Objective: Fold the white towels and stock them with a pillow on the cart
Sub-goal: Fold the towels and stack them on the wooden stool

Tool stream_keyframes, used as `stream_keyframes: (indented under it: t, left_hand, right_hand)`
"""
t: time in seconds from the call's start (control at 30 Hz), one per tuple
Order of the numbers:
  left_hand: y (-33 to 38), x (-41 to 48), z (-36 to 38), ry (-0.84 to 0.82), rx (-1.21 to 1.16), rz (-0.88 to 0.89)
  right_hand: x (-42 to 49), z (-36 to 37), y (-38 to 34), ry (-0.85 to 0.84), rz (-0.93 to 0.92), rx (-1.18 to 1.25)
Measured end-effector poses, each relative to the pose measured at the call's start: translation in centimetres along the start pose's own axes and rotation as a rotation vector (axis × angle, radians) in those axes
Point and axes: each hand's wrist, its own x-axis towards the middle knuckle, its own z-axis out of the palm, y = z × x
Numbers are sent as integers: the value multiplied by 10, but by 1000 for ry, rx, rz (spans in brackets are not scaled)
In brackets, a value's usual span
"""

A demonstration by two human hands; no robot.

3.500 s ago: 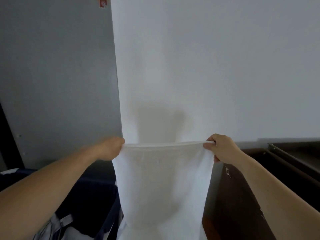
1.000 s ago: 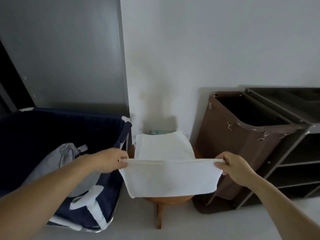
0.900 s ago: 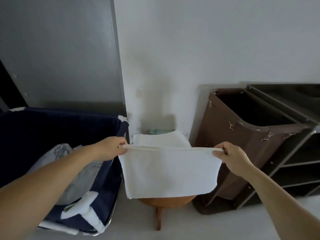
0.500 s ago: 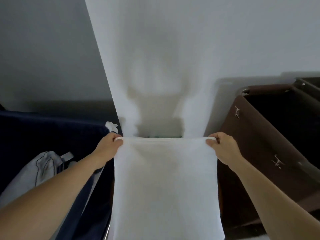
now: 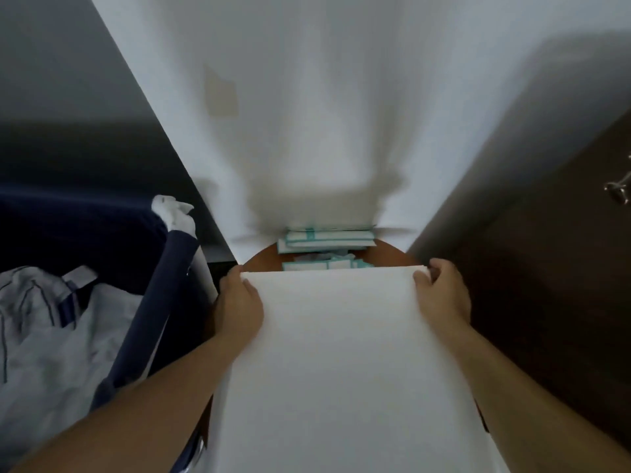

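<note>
Head camera, steeply downward, close over towel [image 5: 345, 363], facing wall [image 5: 324, 114]

Matt white cloth towel [image 5: 345, 363], smooth brown wooden stool top [image 5: 263, 259], navy fabric hamper [image 5: 150, 308].

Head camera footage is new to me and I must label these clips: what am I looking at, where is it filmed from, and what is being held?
No machine: a person's own arms, filmed from a camera worn on their head, looking down. The left hand and right hand each pinch a far corner of a white towel spread over a round wooden stool. Behind it lie teal-and-white packets. Left stands a navy laundry bin with grey cloth; right, a brown bin.
</note>
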Motion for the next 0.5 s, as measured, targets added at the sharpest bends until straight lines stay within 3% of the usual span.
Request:
stream_keyframes:
  t: [0.17,0.27,0.37,0.5]
  left_hand:
    - [5,-15,1,67,119,83]
    - [7,-40,-4,35,389,447]
    - [0,-82,7,-115,523,796]
    - [-42,-127,13,-238,554,750]
  right_hand:
    - [-33,9,-2,156,-256,-325]
    - [-62,17,4,91,-366,-478]
    - [-99,23,13,23,-485,-588]
    - [-145,22,36,-59,-582,-705]
